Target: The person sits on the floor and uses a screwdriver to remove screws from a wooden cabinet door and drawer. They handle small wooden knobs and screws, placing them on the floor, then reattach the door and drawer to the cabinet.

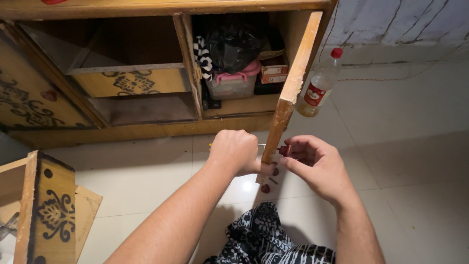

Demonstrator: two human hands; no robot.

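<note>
- The lower end of an open wooden cabinet door (291, 88) is worked on by both hands above a pale tiled floor (405, 146).
- The left hand (237, 152) is clenched into a fist just left of the door's bottom edge; a sliver of metal shows between fist and door, but what is gripped cannot be told.
- A small dark red knob (285, 150) is pinched in the grip of the right hand (317, 166), between thumb and fingertips, touching the door's right face.
- Small red pieces (265, 188) are seen lying on the floor under the hands.
- Behind the door, a clear box with a pink lid (234, 83) and a black plastic bag (232, 46) are stored in the cabinet.
- A clear plastic bottle with a red cap (320, 85) stands on the floor to the door's right.
- A detached patterned drawer (46, 210) lies at the lower left.
</note>
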